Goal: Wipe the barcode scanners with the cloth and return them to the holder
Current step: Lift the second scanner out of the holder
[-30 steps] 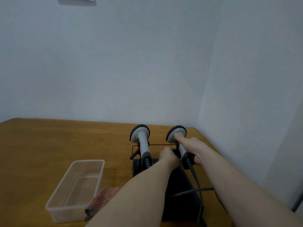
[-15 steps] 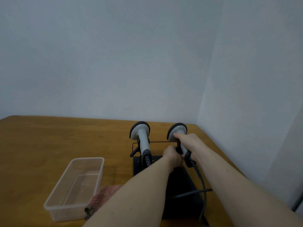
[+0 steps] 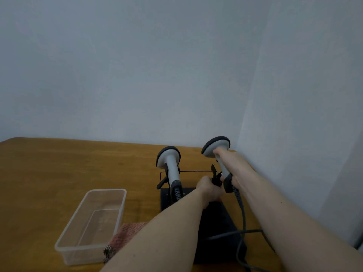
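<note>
Two white-and-black barcode scanners stand at the table's far right. The left scanner (image 3: 170, 169) rests upright in the black holder (image 3: 216, 216). My right hand (image 3: 233, 165) is closed around the handle of the right scanner (image 3: 216, 147), which sits raised above its cradle. My left hand (image 3: 209, 188) grips the black cradle clip of the holder just below that scanner. A reddish cloth (image 3: 128, 233) lies on the table under my left forearm, partly hidden.
A clear plastic tub (image 3: 92, 224) stands on the wooden table (image 3: 59, 169) left of the holder. The scanner's grey cable (image 3: 242, 218) trails toward me over the holder's base. White walls close in behind and on the right.
My right hand has lifted the right scanner up and a little right, out of its cradle. My left hand stayed on the holder's clip. The camera tilted slightly.
</note>
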